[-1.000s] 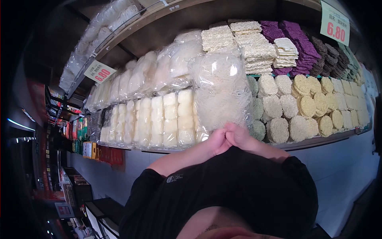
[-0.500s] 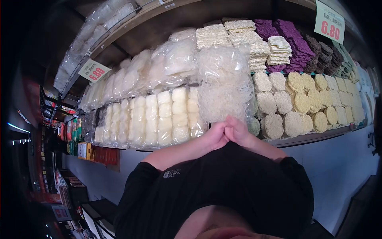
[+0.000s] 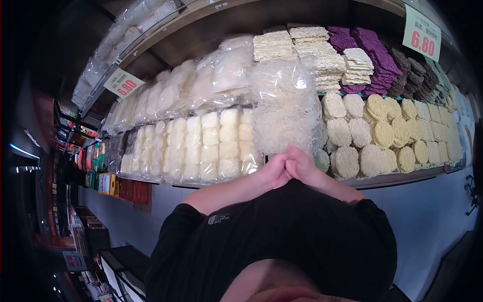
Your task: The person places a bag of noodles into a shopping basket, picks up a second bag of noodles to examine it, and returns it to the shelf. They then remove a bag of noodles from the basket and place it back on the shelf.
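Observation:
My left hand (image 3: 275, 172) and my right hand (image 3: 300, 164) are clasped together in front of my chest, fingers closed against each other. No object shows in either one, though the inner fingers are partly hidden. Just beyond them, at the shelf's front edge, lies a large clear bag of thin white noodles (image 3: 284, 128). To its left are clear packs of pale noodle blocks (image 3: 229, 133). On the right stand stacks of round, cream-coloured dried noodle cakes (image 3: 347, 161). Whether my fingertips touch the noodle bag I cannot tell.
Behind are more bagged white noodles (image 3: 229, 70), purple noodle cakes (image 3: 370, 60) and dark brown ones (image 3: 415, 75). Price signs (image 3: 421, 36) hang from the upper shelf (image 3: 201, 10). Red and yellow packages (image 3: 133, 191) stand left, beyond the shelf end. Grey floor (image 3: 422, 211) shows below the shelf.
The view has shifted slightly, so the shelf goods and price signs sit a little further right. My hands stay clasped in the same place.

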Demonstrator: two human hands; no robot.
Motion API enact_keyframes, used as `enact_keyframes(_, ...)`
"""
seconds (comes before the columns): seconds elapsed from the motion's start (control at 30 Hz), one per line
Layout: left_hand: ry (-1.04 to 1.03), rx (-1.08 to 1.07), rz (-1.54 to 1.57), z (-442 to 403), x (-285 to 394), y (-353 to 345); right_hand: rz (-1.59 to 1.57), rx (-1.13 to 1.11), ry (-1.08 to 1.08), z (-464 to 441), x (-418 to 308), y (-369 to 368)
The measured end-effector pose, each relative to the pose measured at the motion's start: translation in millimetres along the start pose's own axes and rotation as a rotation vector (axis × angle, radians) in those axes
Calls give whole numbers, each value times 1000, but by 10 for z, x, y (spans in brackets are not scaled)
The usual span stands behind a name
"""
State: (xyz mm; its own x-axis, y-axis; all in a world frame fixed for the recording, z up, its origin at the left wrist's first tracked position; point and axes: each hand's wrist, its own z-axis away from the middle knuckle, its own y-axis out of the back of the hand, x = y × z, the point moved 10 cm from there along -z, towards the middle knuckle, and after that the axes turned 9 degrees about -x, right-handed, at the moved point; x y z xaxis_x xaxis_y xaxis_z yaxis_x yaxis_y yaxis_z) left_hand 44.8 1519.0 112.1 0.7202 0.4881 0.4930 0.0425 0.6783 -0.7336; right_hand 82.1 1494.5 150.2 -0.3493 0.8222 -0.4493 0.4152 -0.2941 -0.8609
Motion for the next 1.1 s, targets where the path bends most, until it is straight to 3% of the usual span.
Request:
enact_keyframes(0.27,-32,-8,9,32,16,13,91,80,-45,13,105,115)
enact_keyframes(0.57,-12,31,119,30,-67,16,-93,90,-174,81,313,399)
enact_keyframes(0.67,14,16,138,4,-114,61,12,108,-42,14,116,109)
enact_keyframes(0.87,40,-12,87,-47,-160,235,1,204,-88,34,165,106)
enact_keyframes(1.1,-3,-4,129,18,-87,130,-23,152,-93,-4,354,417)
